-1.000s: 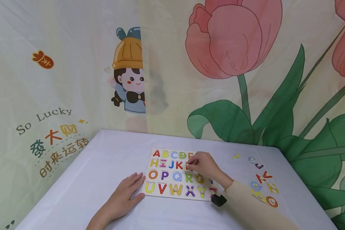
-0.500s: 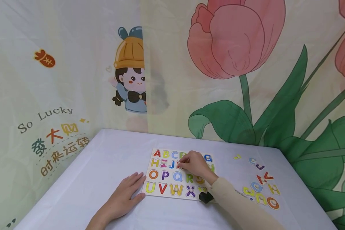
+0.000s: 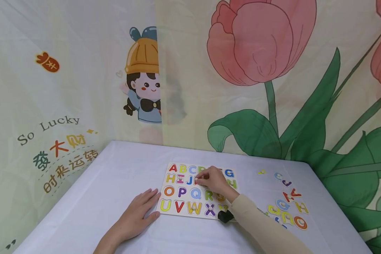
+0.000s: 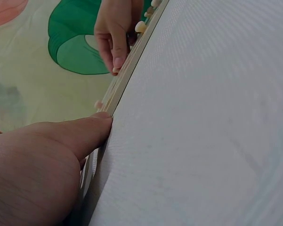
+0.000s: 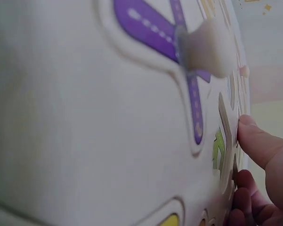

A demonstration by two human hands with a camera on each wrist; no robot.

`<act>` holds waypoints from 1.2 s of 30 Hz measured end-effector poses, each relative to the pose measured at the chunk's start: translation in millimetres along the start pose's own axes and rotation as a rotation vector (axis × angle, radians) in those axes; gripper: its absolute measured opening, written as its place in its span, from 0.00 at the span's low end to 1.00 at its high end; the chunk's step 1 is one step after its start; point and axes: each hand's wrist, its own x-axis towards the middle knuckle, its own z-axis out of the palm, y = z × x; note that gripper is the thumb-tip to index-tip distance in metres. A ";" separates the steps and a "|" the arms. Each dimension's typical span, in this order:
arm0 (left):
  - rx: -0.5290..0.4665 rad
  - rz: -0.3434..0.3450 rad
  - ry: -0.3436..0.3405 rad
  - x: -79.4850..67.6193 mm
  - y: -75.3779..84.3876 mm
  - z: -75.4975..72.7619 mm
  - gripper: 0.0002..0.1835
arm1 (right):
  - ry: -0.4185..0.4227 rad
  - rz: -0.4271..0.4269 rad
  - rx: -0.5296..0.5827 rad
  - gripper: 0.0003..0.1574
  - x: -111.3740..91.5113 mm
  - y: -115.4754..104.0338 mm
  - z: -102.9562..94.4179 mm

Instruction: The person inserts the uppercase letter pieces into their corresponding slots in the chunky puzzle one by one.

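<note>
A white alphabet puzzle board [image 3: 186,200] lies on the table, its letters in four rows. My left hand [image 3: 134,216] rests flat beside it, fingers extended, with fingertips and thumb at the board's left edge. Over the second row, my right hand [image 3: 214,181] pinches a knobbed letter piece at the K spot; the hand largely hides it. In the left wrist view a small knob [image 4: 116,70] shows between that hand's fingertips. The right wrist view has the purple X piece [image 5: 146,26] close up, its knob [image 5: 212,47] standing out, and the right thumb [image 5: 259,143] beyond.
Loose letter pieces lie right of the board, among them an orange O [image 3: 300,222], a yellow H [image 3: 302,207], a light blue Q [image 3: 282,204] and a purple P [image 3: 286,183]. A small black device [image 3: 224,216] sits at the right wrist. Printed curtains hang behind the table.
My right hand has shifted left along the second row, from the L spot to the K spot, and then stayed nearly still. The left hand has kept its place.
</note>
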 end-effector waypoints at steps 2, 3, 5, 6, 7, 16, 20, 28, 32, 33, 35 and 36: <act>-0.001 0.004 0.001 1.0 0.4 -0.7 0.37 | -0.013 -0.009 -0.014 0.04 0.5 0.5 -1.3; 0.000 0.002 0.001 1.4 0.7 -0.9 0.37 | -0.025 -0.022 -0.023 0.05 0.5 0.5 -2.6; -0.002 0.000 -0.001 2.0 1.7 -1.7 0.37 | -0.056 -0.048 -0.038 0.07 -0.4 -0.2 -6.6; 0.000 -0.001 -0.003 2.3 2.1 -1.9 0.37 | -0.078 -0.057 -0.041 0.08 -0.6 -0.5 -9.1; -0.001 -0.002 -0.004 2.5 2.6 -2.3 0.37 | -0.102 -0.072 -0.045 0.09 -0.8 -0.6 -11.9; 0.004 -0.051 -0.024 4.8 2.0 1.5 0.38 | -0.250 -0.160 -0.012 0.28 -9.3 3.0 -33.7; 0.010 -0.051 -0.021 4.8 -0.1 4.6 0.38 | -0.237 -0.212 -0.012 0.28 -25.6 0.7 -50.5; 0.025 -0.002 0.007 2.2 0.0 2.3 0.37 | -0.105 -0.256 -0.101 0.17 -85.6 4.3 -105.6; 0.024 0.010 0.017 -0.1 0.4 -1.5 0.37 | 0.001 -0.154 -0.111 0.16 -115.6 21.5 -126.0; 0.027 0.009 0.014 -0.4 0.1 -1.8 0.37 | 0.027 -0.123 -0.111 0.15 -122.5 27.0 -130.1; 0.028 0.007 0.010 -0.8 -0.1 -2.2 0.37 | 0.073 -0.051 -0.109 0.16 -135.9 37.8 -137.4; 0.027 0.008 0.009 -0.9 -0.1 -2.2 0.37 | 0.092 -0.019 -0.111 0.16 -142.5 43.1 -140.5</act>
